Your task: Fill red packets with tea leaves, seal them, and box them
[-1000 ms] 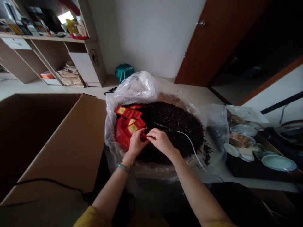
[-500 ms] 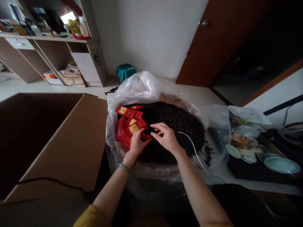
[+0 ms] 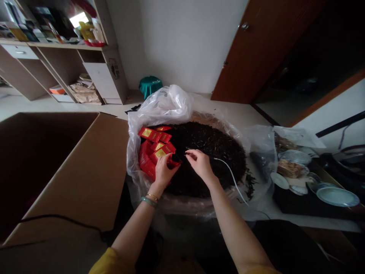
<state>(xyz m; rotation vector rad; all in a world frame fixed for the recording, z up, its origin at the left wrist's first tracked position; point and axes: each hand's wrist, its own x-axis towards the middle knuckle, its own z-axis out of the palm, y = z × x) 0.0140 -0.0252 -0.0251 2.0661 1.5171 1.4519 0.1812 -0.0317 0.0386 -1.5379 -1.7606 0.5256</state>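
Observation:
My left hand (image 3: pixel 163 171) grips a small red packet (image 3: pixel 174 161), its mouth gaping and dark toward the right. Just right of it, my right hand (image 3: pixel 199 163) is closed in a pinch above a heap of dark dried leaves, like loose tea (image 3: pixel 218 139). What the pinch holds, if anything, is too small and dark to make out. Several red packets with gold labels (image 3: pixel 149 133) lie piled on the left side of the heap. Clear plastic sheeting (image 3: pixel 173 101) lines the round container around the leaves.
An open cardboard box (image 3: pixel 94 167) stands at the left. From the heap's right side runs a white cable (image 3: pixel 234 177). Farther right are a lidded tub (image 3: pixel 291 167) and a pale dish (image 3: pixel 338 196). Behind are a teal-covered bin (image 3: pixel 150 86), a shelf unit (image 3: pixel 114 76) and a brown door (image 3: pixel 251 49).
My right hand has drawn slightly away from the packet's mouth, leaving a gap between the hands. The left hand still holds the red packet in nearly the same place.

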